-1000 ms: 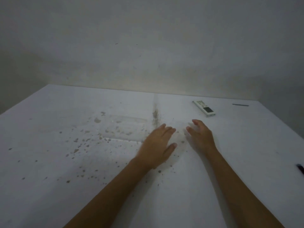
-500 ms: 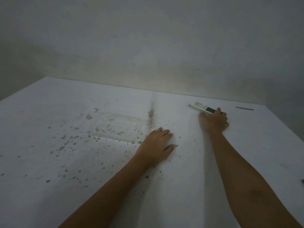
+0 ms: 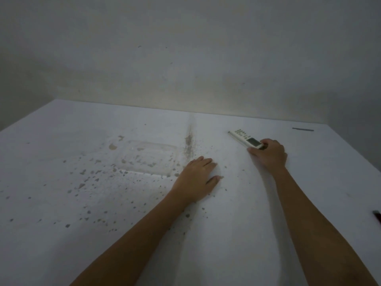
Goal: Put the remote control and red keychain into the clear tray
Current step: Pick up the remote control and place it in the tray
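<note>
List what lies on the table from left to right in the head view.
clear tray → left hand → remote control → right hand → thin dark strip → dark and red item at the right edge.

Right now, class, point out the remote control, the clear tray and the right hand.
remote control (image 3: pixel 245 138): head view, button face.
clear tray (image 3: pixel 174 153): head view, right rim.
right hand (image 3: pixel 270 154): head view, back of the hand.

Speckled white table (image 3: pixel 61 203) (dim), grey wall (image 3: pixel 185 58)
</note>
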